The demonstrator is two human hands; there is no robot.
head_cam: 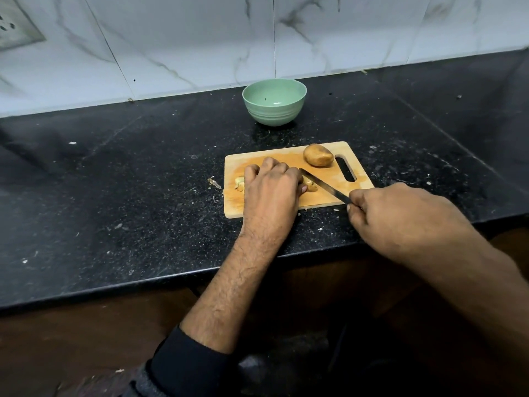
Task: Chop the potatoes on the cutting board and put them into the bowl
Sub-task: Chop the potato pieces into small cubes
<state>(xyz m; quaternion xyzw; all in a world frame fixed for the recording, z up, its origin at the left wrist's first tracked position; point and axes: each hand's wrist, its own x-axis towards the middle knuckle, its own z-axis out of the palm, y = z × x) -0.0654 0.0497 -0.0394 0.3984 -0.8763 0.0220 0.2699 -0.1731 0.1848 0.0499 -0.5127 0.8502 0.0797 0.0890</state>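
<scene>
A wooden cutting board [329, 179] lies on the black counter. My left hand [272, 193] curls over a potato [310, 185] on the board and mostly hides it; a pale cut piece [240, 183] shows at the hand's left side. My right hand [400, 216] grips the handle of a knife [323, 184], whose blade slants up-left onto the potato beside my left fingers. A whole brown potato [318, 155] sits at the board's far right, next to the handle slot. A green bowl [274, 102] stands behind the board near the wall, with nothing but a small speck inside.
The black speckled counter [143, 181] carries scattered crumbs and a peel scrap [214, 183] left of the board. A marble-tiled wall [200, 38] rises behind, with a socket plate [14, 24] at the top left. The counter's front edge runs just below my hands.
</scene>
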